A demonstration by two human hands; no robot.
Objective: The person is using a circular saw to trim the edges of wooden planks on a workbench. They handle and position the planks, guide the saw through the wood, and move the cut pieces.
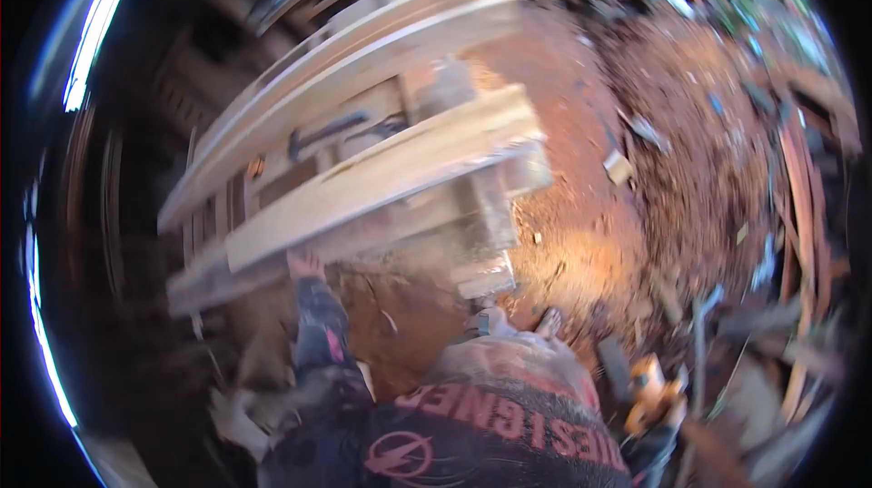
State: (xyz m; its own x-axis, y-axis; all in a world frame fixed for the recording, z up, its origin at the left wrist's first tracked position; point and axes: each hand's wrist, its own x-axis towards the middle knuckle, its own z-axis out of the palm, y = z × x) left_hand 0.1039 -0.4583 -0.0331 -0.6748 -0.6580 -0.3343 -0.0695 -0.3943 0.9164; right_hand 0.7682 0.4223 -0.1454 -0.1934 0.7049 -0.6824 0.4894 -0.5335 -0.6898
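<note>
My left hand is at the near edge of a long pale wooden plank on a timber workbench. Blur smears its fingers, so whether they grip the plank or merely rest against it cannot be told. Low on the right, beside my body, my right hand is closed on an orange power tool; its exact kind is unclear. Another long board runs along the bench's far side. Between the boards lie dark tools, too blurred to name.
Reddish-brown dirt floor stretches right of the bench. A small wood block and scraps lie on it. Long timber pieces and debris line the far right. My feet are close to the bench's near end.
</note>
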